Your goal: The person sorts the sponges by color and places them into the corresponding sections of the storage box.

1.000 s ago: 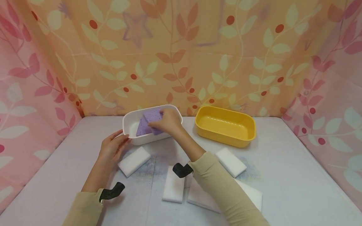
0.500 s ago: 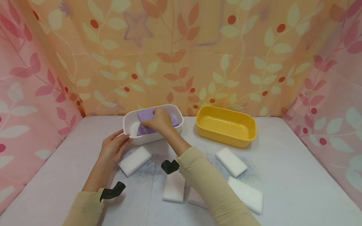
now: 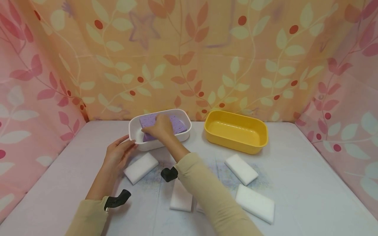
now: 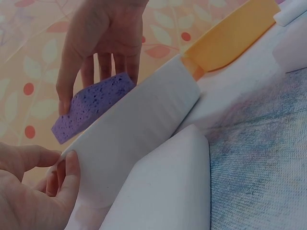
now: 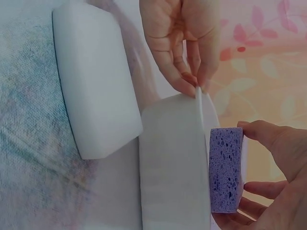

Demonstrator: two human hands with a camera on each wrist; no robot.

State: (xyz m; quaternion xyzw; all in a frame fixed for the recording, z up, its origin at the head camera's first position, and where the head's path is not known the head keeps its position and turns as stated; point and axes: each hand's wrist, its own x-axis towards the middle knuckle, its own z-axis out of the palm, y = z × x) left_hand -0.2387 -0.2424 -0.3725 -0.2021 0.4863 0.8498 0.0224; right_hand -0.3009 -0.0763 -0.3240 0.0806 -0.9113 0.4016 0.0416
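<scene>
A white plastic bin (image 3: 153, 145) stands at the back, left of centre. My left hand (image 3: 119, 152) pinches its left end at the rim, thumb and fingers on either side of the wall. My right hand (image 3: 162, 126) grips a purple sponge (image 3: 146, 120) inside the bin's opening. In the left wrist view that sponge (image 4: 91, 106) shows tilted, standing above the rim, held between thumb and fingers. The right wrist view shows its pitted narrow side (image 5: 225, 170) close beside the bin wall (image 5: 172, 163). More purple sponge (image 3: 179, 125) lies in the bin, partly covered by my right hand.
A yellow bin (image 3: 236, 144) stands to the right of the white one. Several white foam blocks lie in front: one near my left hand (image 3: 141, 168), one at centre (image 3: 181, 196), two at right (image 3: 241, 169). My right sleeve covers part of another. A patterned curtain (image 3: 189, 65) hangs behind.
My right hand has moved left within the white bin, carrying the purple sponge toward the left end and uncovering purple sponge at the right. My left hand has stayed at the rim.
</scene>
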